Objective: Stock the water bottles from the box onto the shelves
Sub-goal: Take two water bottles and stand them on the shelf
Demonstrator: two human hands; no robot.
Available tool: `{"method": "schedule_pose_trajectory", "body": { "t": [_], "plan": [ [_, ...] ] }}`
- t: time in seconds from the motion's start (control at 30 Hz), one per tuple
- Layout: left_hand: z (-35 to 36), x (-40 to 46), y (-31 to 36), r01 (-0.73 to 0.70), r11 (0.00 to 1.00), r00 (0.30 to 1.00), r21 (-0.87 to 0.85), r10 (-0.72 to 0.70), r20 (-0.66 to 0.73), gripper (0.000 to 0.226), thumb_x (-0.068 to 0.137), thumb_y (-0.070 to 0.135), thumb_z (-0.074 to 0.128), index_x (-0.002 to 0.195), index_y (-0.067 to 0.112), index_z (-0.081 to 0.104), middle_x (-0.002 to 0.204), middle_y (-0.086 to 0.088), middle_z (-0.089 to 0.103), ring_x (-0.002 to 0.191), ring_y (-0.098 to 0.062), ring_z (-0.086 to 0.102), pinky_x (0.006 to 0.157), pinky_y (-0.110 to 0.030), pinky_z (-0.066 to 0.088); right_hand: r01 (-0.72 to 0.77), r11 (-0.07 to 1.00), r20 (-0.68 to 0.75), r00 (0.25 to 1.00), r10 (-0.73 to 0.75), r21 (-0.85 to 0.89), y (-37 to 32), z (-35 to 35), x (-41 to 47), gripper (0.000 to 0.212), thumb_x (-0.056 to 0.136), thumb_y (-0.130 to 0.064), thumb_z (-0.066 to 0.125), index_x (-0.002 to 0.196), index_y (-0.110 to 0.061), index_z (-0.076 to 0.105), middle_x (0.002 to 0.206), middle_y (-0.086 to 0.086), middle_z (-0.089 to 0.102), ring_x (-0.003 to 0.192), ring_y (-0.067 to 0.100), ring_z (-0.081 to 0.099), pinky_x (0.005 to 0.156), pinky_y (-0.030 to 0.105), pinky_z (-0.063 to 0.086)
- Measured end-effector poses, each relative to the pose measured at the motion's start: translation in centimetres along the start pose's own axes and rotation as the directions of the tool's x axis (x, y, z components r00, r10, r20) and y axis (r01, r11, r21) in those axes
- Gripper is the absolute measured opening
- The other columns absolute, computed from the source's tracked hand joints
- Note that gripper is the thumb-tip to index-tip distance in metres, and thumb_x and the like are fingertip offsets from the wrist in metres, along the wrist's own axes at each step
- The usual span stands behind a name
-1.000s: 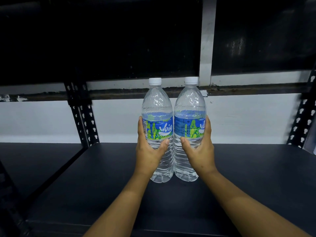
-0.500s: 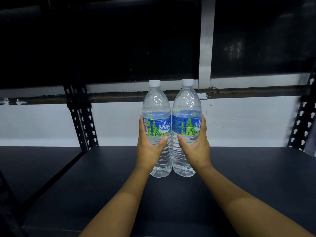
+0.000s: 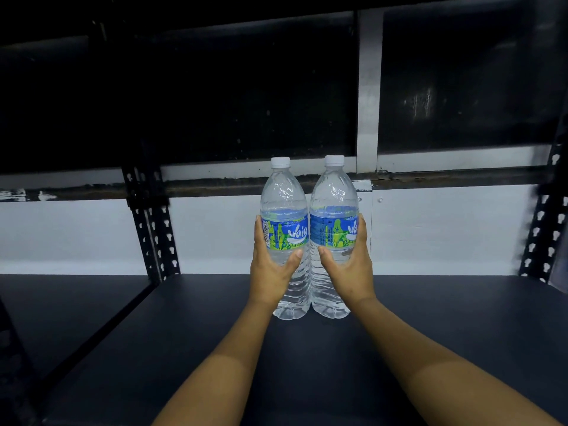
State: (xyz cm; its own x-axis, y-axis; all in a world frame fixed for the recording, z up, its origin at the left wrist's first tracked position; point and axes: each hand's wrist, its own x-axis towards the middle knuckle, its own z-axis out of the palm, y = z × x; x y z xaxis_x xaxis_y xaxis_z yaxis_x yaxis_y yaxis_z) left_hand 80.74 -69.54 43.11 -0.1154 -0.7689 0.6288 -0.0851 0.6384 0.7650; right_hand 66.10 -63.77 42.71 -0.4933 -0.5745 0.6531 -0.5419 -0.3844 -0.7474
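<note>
Two clear water bottles with white caps and blue-green labels stand upright side by side on the dark shelf (image 3: 445,327), touching each other. My left hand (image 3: 270,272) grips the left bottle (image 3: 284,204) around its lower label. My right hand (image 3: 350,269) grips the right bottle (image 3: 333,198) the same way. Both bottle bases sit low near the shelf surface; I cannot tell whether they touch it. The box is out of view.
A black perforated upright (image 3: 153,235) stands left of the bottles and another upright (image 3: 544,235) rises at the far right. A white wall (image 3: 445,229) closes the back of the shelf. A second dark shelf (image 3: 61,309) lies to the left.
Both hands have carried the bottles farther back over the shelf, away from me, still side by side.
</note>
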Motion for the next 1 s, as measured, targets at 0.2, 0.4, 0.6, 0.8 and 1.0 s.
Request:
{"method": "schedule_pose_trajectory", "body": {
  "t": [0.2, 0.4, 0.6, 0.8, 1.0],
  "plan": [
    [0.3, 0.9, -0.7, 0.007, 1.0, 1.0, 0.023, -0.007, 0.013, 0.101, 0.08, 0.036, 0.076, 0.149, 0.049, 0.004, 0.154, 0.011, 0.036, 0.135, -0.01, 0.043, 0.111, -0.04, 0.04, -0.004, 1.0, 0.002, 1.0, 0.004, -0.002, 0.4, 0.4, 0.7, 0.097, 0.081, -0.035, 0.074, 0.15, -0.043, 0.007, 0.145, -0.012, 0.044, 0.122, 0.005, 0.053, 0.103, 0.033, 0.045],
    [0.7, 1.9, -1.4, -0.002, 0.999, 1.0, 0.032, 0.001, 0.02, 0.101, 0.081, 0.039, 0.075, 0.149, 0.05, 0.001, 0.156, 0.012, 0.031, 0.138, -0.009, 0.039, 0.113, -0.039, 0.038, -0.009, 1.0, 0.001, 1.0, 0.009, -0.001, 1.0, 1.0, 1.6, 0.097, 0.081, -0.034, 0.075, 0.15, -0.042, 0.007, 0.143, -0.012, 0.046, 0.121, 0.004, 0.053, 0.102, 0.029, 0.044],
    [1.0, 2.6, -1.9, -0.007, 1.0, 1.0, 0.03, 0.006, 0.027, 0.101, 0.081, 0.039, 0.075, 0.15, 0.05, 0.001, 0.155, 0.012, 0.032, 0.137, -0.01, 0.041, 0.111, -0.034, 0.038, -0.002, 1.0, -0.004, 1.0, 0.002, 0.006, 1.4, 1.4, 2.2, 0.097, 0.08, -0.035, 0.075, 0.15, -0.043, 0.008, 0.144, -0.011, 0.045, 0.124, 0.005, 0.052, 0.106, 0.034, 0.044],
    [1.0, 2.5, -2.0, -0.017, 1.0, 1.0, 0.019, 0.016, 0.022, 0.101, 0.081, 0.041, 0.075, 0.15, 0.048, 0.002, 0.156, 0.011, 0.032, 0.138, -0.01, 0.04, 0.112, -0.038, 0.039, 0.006, 1.0, -0.011, 1.0, -0.006, 0.018, 1.7, 1.4, 2.1, 0.097, 0.08, -0.038, 0.074, 0.15, -0.043, 0.007, 0.145, -0.012, 0.045, 0.125, 0.005, 0.052, 0.106, 0.035, 0.044],
    [1.0, 2.4, -2.1, -0.03, 0.999, 0.999, -0.01, 0.03, 0.019, 0.101, 0.074, 0.058, 0.07, 0.148, 0.053, 0.001, 0.157, 0.013, 0.029, 0.139, -0.007, 0.037, 0.113, -0.039, 0.038, 0.008, 0.999, 0.001, 1.0, -0.008, 0.037, 1.8, 1.3, 2.2, 0.097, 0.08, -0.035, 0.075, 0.151, -0.042, 0.008, 0.146, -0.013, 0.044, 0.125, 0.004, 0.051, 0.105, 0.03, 0.043]
  ]
}}
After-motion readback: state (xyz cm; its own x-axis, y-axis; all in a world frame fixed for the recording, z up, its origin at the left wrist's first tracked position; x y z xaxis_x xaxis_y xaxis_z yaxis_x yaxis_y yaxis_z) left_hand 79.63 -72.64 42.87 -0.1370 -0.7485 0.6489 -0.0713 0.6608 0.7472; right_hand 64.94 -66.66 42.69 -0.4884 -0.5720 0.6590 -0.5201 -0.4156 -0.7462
